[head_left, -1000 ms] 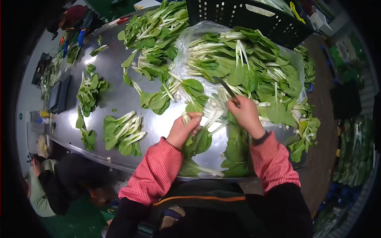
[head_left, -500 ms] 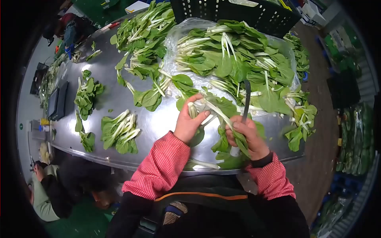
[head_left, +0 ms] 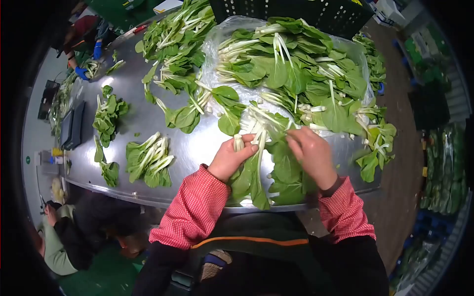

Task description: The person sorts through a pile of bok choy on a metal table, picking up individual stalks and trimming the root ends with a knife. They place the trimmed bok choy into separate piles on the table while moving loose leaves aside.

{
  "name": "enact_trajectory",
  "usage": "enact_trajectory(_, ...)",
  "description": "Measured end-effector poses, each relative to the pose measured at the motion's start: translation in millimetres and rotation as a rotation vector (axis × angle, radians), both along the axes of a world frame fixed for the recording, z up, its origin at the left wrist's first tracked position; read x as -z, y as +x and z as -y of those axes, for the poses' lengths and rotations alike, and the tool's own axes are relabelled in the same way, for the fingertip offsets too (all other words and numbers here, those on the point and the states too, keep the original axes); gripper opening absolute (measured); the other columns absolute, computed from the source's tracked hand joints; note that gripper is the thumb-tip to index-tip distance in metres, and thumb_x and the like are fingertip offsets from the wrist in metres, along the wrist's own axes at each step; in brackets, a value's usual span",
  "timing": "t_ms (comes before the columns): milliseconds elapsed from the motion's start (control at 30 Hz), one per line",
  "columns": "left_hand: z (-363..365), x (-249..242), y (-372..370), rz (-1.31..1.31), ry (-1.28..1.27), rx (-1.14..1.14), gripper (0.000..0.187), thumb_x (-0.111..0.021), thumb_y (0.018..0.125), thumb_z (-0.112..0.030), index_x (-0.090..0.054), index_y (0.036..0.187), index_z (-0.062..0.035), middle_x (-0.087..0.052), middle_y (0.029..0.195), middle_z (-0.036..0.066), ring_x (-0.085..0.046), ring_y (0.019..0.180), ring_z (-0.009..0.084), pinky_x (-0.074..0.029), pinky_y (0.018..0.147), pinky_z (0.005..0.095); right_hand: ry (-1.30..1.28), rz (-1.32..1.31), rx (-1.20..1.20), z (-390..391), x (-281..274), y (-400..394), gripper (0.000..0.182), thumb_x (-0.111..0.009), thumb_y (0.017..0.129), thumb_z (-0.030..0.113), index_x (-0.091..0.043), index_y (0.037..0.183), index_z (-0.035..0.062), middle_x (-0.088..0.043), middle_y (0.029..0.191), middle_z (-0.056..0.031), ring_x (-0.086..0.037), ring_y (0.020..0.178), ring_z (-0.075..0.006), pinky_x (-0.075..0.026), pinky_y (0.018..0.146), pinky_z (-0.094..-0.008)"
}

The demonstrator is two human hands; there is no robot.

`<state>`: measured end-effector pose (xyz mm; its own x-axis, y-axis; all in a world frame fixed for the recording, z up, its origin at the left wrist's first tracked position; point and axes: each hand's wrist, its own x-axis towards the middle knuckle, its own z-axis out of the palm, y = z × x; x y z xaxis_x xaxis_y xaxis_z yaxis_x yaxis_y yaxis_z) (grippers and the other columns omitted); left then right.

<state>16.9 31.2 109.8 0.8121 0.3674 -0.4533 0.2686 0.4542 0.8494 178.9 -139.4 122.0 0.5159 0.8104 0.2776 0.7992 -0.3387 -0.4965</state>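
My left hand point(head_left: 232, 157) is closed around a few white-stemmed bok choy stalks point(head_left: 259, 165), their green leaves hanging toward the table's front edge. To its right, my right hand point(head_left: 311, 154) has its fingers curled in at the top of a broad green leaf point(head_left: 286, 165); what it grips is hidden. No knife blade shows there now. Just beyond both hands, loose bok choy point(head_left: 229, 106) and cut white root ends point(head_left: 308, 111) lie on the metal table point(head_left: 190, 153).
A large bok choy pile point(head_left: 296, 69) lies on clear plastic point(head_left: 212, 47) before a black crate point(head_left: 291, 15). Smaller bunches point(head_left: 149, 160) sit leftward, near a dark screen point(head_left: 72, 126). A co-worker's blue-gloved hand point(head_left: 82, 73) is at the far left; another person point(head_left: 61, 241) is lower left.
The dark curved knife that stood up from my right hand is no longer visible. My right hand has turned and risen slightly; the stalks in my left hand now hang downward.
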Motion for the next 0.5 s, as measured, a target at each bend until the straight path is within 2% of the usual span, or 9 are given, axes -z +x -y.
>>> enact_trajectory(67,3.3,1.5,-2.1,-0.017,-0.043,0.052,0.032,-0.065,0.089,-0.011,-0.059,0.118,0.0017,-0.064,0.091,0.0,-0.056,0.08,0.0062,-0.047,0.075,0.0219,-0.01,0.053,-0.102,-6.6,-5.2,-6.2,0.015,-0.067,0.083,0.016,-0.062,0.095,0.009,-0.057,0.08,-0.0079,-0.06,0.069,-0.0266,-0.048,0.059,-0.0358)
enact_trajectory(100,2.9,3.3,-4.5,-0.016,-0.047,0.099,0.032,-0.062,0.09,-0.01,-0.058,0.119,0.0025,-0.066,0.097,0.003,-0.061,0.086,0.0092,-0.05,0.078,0.0241,-0.005,0.077,-0.119,-11.5,-9.0,-9.8,0.017,-0.068,0.08,0.014,-0.062,0.095,0.01,-0.054,0.078,-0.0081,-0.06,0.069,-0.0265,-0.048,0.059,-0.0363)
enact_trajectory(200,7.6,1.0,-5.9,0.046,-0.036,0.097,0.032,-0.062,0.09,-0.011,-0.058,0.12,0.0001,-0.065,0.09,0.001,-0.058,0.078,0.0065,-0.049,0.071,0.0225,-0.022,0.073,-0.117,-13.0,8.3,-6.1,0.015,-0.066,0.083,0.014,-0.063,0.096,0.0083,-0.055,0.079,-0.0094,-0.06,0.07,-0.0279,-0.048,0.059,-0.0366)
enact_trajectory(300,1.7,-4.3,-9.2,-0.017,0.014,0.156,0.03,-0.062,0.091,-0.012,-0.06,0.119,-0.003,-0.061,0.082,-0.002,-0.052,0.066,0.0039,-0.044,0.06,0.0197,-0.085,-0.085,-0.001,-2.5,42.8,0.1,0.012,-0.063,0.085,0.019,-0.06,0.088,0.0079,-0.057,0.078,-0.0104,-0.06,0.068,-0.0296,-0.047,0.059,-0.0414)
enact_trajectory(400,3.1,0.3,-10.4,-0.069,0.034,0.145,0.028,-0.061,0.091,-0.014,-0.061,0.118,-0.0052,-0.057,0.079,-0.003,-0.044,0.058,0.0031,-0.037,0.052,0.0183,-0.096,-0.392,0.024,5.5,44.3,-9.1,0.015,-0.06,0.088,0.021,-0.061,0.087,0.0055,-0.061,0.077,-0.0128,-0.06,0.067,-0.0309,-0.046,0.058,-0.0403)
enact_trajectory(433,4.2,4.8,-12.1,-0.089,0.001,0.143,0.028,-0.061,0.091,-0.015,-0.061,0.118,-0.0052,-0.057,0.079,-0.003,-0.044,0.057,0.0034,-0.037,0.051,0.0184,-0.065,-0.753,0.0,5.8,58.9,-9.6,0.016,-0.058,0.089,0.019,-0.062,0.087,0.0036,-0.062,0.076,-0.0152,-0.059,0.065,-0.0307,-0.045,0.058,-0.0369)
enact_trajectory(500,2.9,16.3,-11.7,-0.119,-0.054,0.14,0.028,-0.061,0.092,-0.016,-0.061,0.118,-0.0051,-0.058,0.081,-0.002,-0.044,0.057,0.0039,-0.038,0.049,0.0184,0.064,-1.158,-0.106,3.0,64.6,-16.6,0.023,-0.058,0.093,0.022,-0.062,0.098,-0.0005,-0.063,0.076,-0.0073,-0.058,0.065,-0.0183,-0.047,0.057,-0.0335)
